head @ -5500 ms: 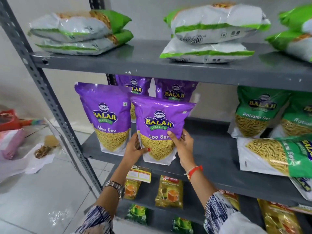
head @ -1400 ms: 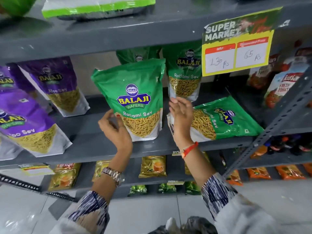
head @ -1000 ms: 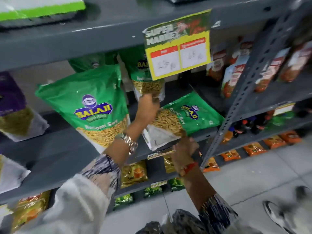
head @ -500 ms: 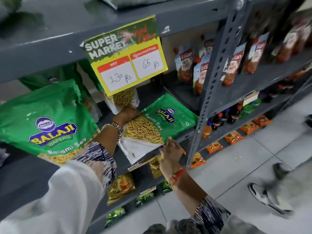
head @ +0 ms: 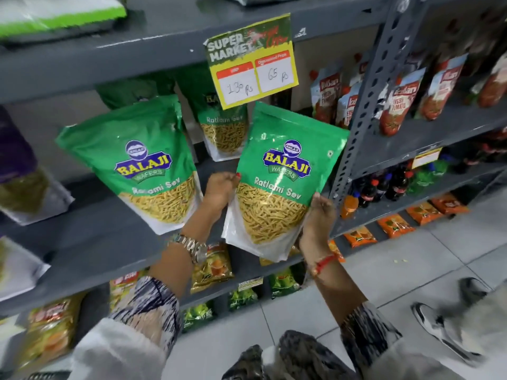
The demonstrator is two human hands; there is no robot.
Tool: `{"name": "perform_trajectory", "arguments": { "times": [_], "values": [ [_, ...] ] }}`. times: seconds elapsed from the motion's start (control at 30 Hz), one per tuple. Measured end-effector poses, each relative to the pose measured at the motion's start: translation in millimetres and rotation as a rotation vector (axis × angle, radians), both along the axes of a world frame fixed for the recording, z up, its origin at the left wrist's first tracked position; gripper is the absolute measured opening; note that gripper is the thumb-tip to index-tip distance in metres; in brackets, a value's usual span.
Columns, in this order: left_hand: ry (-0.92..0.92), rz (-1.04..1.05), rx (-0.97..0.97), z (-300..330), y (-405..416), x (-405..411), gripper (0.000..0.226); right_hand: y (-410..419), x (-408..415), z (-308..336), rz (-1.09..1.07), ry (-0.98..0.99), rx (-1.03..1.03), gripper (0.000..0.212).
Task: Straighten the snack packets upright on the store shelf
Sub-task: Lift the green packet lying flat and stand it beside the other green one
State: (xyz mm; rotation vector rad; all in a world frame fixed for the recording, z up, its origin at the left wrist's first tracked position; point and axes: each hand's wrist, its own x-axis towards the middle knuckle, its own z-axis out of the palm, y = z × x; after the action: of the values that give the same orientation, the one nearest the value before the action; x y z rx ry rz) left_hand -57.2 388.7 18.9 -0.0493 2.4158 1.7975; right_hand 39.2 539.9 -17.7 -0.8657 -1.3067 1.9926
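Note:
I hold a green Balaji Ratlami Sev packet (head: 285, 176) nearly upright in front of the grey middle shelf (head: 104, 237), its bottom out over the shelf's front edge. My left hand (head: 220, 190) grips its left side and my right hand (head: 319, 218) grips its lower right corner. To its left a second green packet (head: 137, 163) stands on the shelf, leaning a little. A third green packet (head: 225, 133) stands further back, partly hidden by the yellow price card (head: 251, 64).
A perforated grey upright post (head: 365, 111) runs just right of the held packet. Beyond it stand tomato sauce pouches (head: 400, 100), with drink bottles (head: 378, 187) on the shelf below. Small packets (head: 211, 267) fill the lower shelves. Another person's shoe (head: 439, 327) is on the tiled floor.
The green packet that lay flat on its side has been lifted and turned upright between both hands. My view has swung back slightly to the left.

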Motion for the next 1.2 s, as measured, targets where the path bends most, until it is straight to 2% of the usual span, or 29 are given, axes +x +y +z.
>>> {"name": "perform_trajectory", "arguments": {
  "times": [0.1, 0.27, 0.43, 0.57, 0.8, 1.2],
  "values": [
    [-0.032, 0.077, 0.143, -7, -16, 36, 0.016, -3, 16, 8, 0.008, 0.047, 0.118, 0.011],
    [0.025, 0.138, 0.245, -3, -45, 104, 0.024, -18, 61, 16, 0.094, 0.094, 0.181, 0.011],
    [0.103, 0.120, 0.387, 21, -79, 163, 0.027, -32, 100, 45, 0.180, 0.148, 0.166, 0.022],
    [0.207, 0.134, 0.422, 41, -98, 195, 0.031, -52, 123, 73, 0.252, 0.179, 0.099, 0.020],
    [0.293, 0.118, 0.427, 56, -117, 210, 0.023, -65, 140, 90, 0.314, 0.224, 0.132, 0.022],
    [0.093, 0.170, 0.409, 6, -83, 155, 0.026, -44, 76, 40, 0.244, 0.138, 0.129, 0.023]
  ]
}}
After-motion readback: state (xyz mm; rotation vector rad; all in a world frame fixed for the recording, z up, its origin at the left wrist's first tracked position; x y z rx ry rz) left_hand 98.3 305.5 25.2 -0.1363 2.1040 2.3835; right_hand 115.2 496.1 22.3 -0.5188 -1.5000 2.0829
